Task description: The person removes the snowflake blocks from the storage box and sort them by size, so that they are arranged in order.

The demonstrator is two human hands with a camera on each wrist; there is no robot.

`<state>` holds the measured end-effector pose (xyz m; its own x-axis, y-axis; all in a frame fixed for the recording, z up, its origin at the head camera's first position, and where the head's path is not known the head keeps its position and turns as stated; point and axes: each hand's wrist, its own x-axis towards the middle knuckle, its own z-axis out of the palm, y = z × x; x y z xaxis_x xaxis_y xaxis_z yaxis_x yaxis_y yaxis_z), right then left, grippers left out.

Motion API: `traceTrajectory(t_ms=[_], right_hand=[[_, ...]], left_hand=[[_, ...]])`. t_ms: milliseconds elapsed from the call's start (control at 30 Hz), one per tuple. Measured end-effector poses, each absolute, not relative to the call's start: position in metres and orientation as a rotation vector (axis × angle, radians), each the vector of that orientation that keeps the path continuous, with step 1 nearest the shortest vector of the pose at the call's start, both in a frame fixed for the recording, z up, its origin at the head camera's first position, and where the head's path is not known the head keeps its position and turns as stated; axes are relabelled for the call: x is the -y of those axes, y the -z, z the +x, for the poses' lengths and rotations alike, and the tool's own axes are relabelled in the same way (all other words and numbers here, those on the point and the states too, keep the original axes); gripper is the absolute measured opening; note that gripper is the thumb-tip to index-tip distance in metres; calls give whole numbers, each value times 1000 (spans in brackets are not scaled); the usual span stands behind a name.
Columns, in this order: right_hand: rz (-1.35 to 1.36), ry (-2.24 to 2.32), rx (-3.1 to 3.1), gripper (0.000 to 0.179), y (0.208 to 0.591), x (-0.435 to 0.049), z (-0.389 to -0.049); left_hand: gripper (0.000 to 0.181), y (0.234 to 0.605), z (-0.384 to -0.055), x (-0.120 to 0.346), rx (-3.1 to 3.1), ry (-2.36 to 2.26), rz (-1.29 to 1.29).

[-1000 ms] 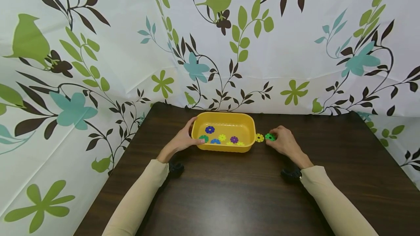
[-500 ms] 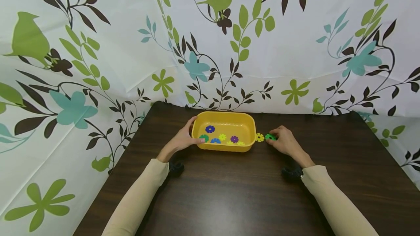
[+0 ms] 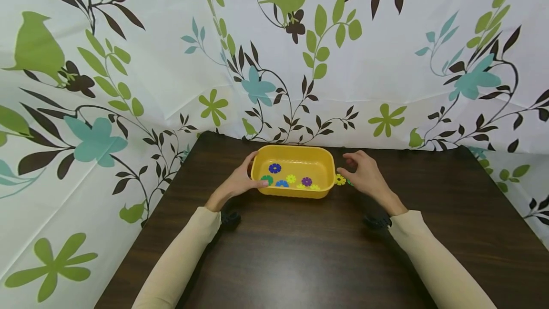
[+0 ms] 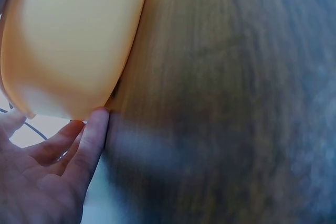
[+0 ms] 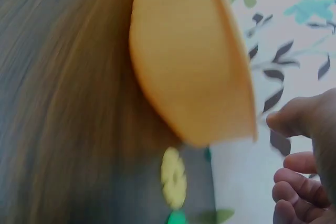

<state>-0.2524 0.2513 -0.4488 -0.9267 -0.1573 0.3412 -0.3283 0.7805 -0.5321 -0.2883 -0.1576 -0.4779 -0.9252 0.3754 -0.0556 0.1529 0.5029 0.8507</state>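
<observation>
A yellow plastic bin (image 3: 296, 194) sits on the dark table, with several flower-shaped plastic discs inside, among them a dark blue disc (image 3: 275, 168) and a purple disc (image 3: 306, 181). My left hand (image 3: 238, 181) grips the bin's left end, thumb over the near rim and fingers around the outer side. Beside the bin's right end lies a yellow flower disc (image 3: 340, 179), and next to it a green flower disc (image 5: 177, 217), mostly covered by my hand in the head view. Above these discs is my right hand (image 3: 364, 173), holding nothing, thumb and fingers apart.
The dark wood table (image 3: 291, 252) reaches back to a white curtain (image 3: 369, 70) printed with birds, leaves and flowers. A dark band is worn on each wrist.
My right hand has let go of the green disc and risen back and slightly left, toward the bin's right rim. My left hand keeps its grip on the bin.
</observation>
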Motion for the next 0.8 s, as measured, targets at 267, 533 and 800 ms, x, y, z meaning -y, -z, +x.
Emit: traceTrajectory(t_ms=[267, 533, 800], right_hand=[[506, -905, 2725, 48, 437, -211, -262], [646, -878, 2765, 51, 432, -175, -275], [689, -848, 2897, 52, 436, -142, -289]], left_hand=[[112, 482, -290, 159, -2530, -1374, 436], [113, 480, -289, 160, -2513, -1395, 438], [114, 479, -288, 160, -2503, -1415, 459]])
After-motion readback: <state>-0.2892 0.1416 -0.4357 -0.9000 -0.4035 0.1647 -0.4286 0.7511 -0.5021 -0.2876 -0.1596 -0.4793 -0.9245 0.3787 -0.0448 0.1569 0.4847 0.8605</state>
